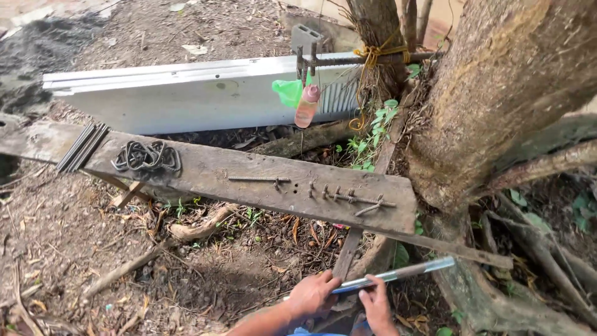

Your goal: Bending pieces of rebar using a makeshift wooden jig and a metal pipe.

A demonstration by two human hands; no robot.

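1. At six o'clock in the frame, the left hand curls its fingers over the near end of a shiny metal pipe.
2. The right hand pinches the same pipe from below, fingers pressed together.
3. The pipe points toward three o'clock, below the nail-studded wooden plank.
4. A firm, two-handed grip near the end looks wise, keeping the pipe clear of the tree trunk.
5. Bent steel stirrups lie at ten o'clock on the plank.
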